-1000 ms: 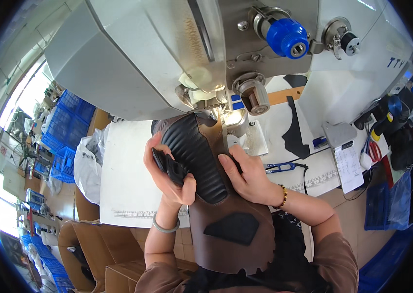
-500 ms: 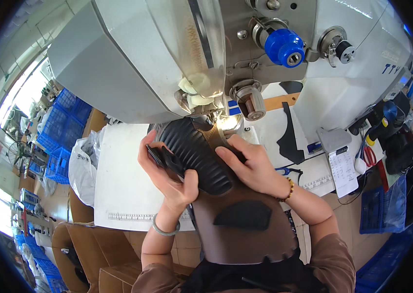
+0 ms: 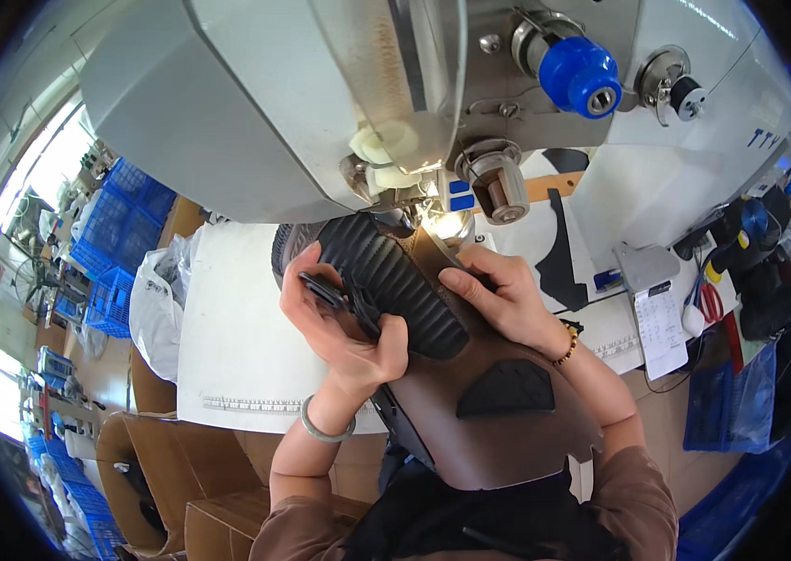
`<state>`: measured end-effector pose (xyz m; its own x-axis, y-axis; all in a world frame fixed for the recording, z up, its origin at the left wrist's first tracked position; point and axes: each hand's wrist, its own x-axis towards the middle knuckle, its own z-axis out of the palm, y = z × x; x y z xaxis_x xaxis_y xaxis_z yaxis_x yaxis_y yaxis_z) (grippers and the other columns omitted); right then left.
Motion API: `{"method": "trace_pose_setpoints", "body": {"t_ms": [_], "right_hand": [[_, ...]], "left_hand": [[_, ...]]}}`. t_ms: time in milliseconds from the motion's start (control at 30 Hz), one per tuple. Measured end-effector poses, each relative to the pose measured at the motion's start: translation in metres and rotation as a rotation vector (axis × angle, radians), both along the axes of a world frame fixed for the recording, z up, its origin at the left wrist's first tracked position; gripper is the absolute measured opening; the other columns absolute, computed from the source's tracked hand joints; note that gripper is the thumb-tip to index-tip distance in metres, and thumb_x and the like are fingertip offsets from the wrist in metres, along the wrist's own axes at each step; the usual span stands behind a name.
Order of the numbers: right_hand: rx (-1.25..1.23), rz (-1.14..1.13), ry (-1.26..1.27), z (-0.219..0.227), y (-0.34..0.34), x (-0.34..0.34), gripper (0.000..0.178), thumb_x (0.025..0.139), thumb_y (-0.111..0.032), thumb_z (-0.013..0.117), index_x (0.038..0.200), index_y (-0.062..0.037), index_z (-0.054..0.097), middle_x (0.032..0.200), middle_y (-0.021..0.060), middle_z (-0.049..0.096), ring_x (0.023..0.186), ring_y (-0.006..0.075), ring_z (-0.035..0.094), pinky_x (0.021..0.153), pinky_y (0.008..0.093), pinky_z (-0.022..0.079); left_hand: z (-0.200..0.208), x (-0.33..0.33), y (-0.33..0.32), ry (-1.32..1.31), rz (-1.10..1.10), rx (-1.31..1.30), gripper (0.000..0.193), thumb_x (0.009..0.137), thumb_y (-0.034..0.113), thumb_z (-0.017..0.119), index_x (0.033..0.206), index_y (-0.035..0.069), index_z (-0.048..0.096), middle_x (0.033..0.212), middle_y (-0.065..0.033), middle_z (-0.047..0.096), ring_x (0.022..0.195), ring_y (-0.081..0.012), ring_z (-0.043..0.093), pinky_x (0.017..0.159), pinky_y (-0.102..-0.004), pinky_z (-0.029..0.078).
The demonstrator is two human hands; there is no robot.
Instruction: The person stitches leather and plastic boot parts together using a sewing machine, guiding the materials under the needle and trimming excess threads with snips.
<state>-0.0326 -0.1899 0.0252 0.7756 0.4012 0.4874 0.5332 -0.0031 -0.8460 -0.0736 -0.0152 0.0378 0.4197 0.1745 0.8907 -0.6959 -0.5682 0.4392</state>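
Note:
A brown leather boot upper (image 3: 498, 449) with a ridged black panel (image 3: 386, 280) lies slantwise under the head of a sewing machine (image 3: 227, 112). Its far end reaches the lit needle area, where the needle tip is hidden. My left hand (image 3: 344, 341) is closed on the upper's left edge, with a black plastic and strap-like piece (image 3: 325, 290) between thumb and fingers. On the right edge, close to the lamp's glow, my right hand (image 3: 507, 294) grips the upper, thumb on top and the other fingers partly hidden. A black patch (image 3: 507, 388) sits on the brown leather.
A white table (image 3: 236, 318) carries the machine. To the right are a black cut piece (image 3: 559, 257), a paper slip (image 3: 660, 327) and red-handled scissors (image 3: 710, 301). A white plastic bag (image 3: 157, 313) hangs at the left edge; cardboard boxes (image 3: 190, 467) stand below.
The upper has turned slightly, its near end swinging right. Both hands have shifted a little right with it, keeping their grip. The whole view has also shifted somewhat.

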Motion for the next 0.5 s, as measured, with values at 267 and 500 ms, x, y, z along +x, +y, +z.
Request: {"method": "trace_pose_setpoints", "body": {"t_ms": [267,500], "right_hand": [[0.006,-0.113,-0.094,-0.003,0.008,-0.007,0.017,0.088,-0.015,0.060,0.082,0.0002,0.055,0.065,0.0112,0.049,0.054,0.0185,0.046,0.053,0.0287,0.039],[-0.047,-0.031,-0.182,-0.003,0.002,-0.011,0.015,0.086,-0.013,0.061,0.081,-0.0006,0.056,0.065,0.0115,0.050,0.054,0.0228,0.046,0.052,0.0307,0.039]], "left_hand": [[0.001,0.017,0.029,0.150,-0.121,-0.071,0.072,0.053,0.004,0.049,0.120,-0.008,0.027,0.114,-0.0165,0.034,0.093,-0.0210,0.036,0.086,-0.0319,0.034],[0.000,0.027,0.047,0.155,-0.250,-0.195,0.062,0.052,0.005,0.049,0.111,-0.003,0.033,0.098,-0.0112,0.035,0.083,-0.0169,0.037,0.079,-0.0284,0.036]]}}
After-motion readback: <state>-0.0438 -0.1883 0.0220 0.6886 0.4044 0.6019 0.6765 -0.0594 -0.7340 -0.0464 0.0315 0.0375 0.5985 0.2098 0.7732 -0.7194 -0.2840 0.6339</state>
